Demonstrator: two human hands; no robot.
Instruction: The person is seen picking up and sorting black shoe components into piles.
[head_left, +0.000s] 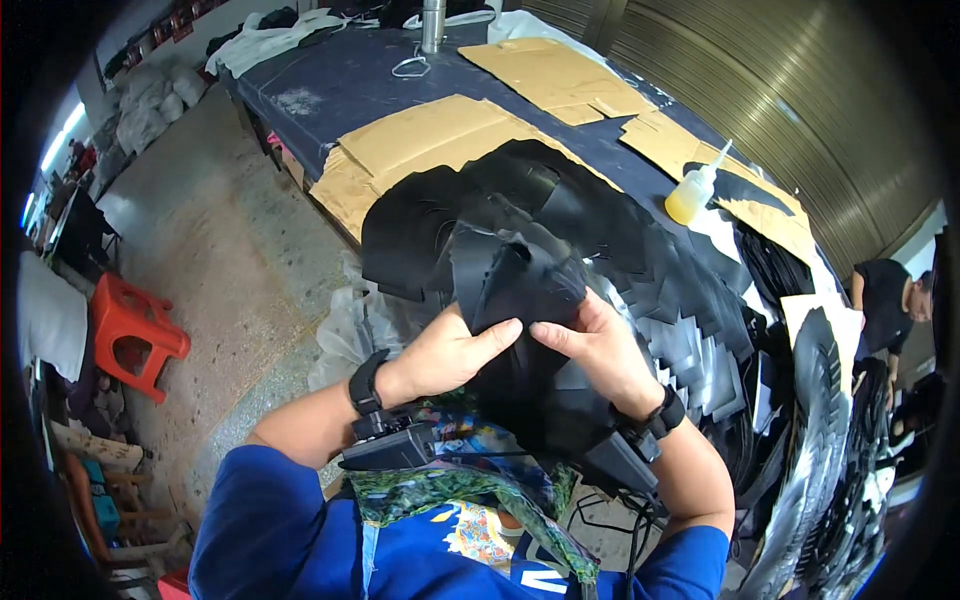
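Observation:
Between my hands is a folded black leather-like piece, held up in front of my chest. My left hand grips its left edge, thumb pressed on the near face. On the right edge my right hand does the same, and the two thumb tips almost meet at the middle. The fingers behind the piece are hidden. Just beyond it, a spread stack of black cut pieces lies on cardboard at the table's near edge. More black pieces overlap in rows to the right.
Cardboard sheets lie across the dark table. A squeeze bottle with yellow liquid stands at the right, and a metal flask at the far side. A red stool is on the floor at left. Another person bends at far right.

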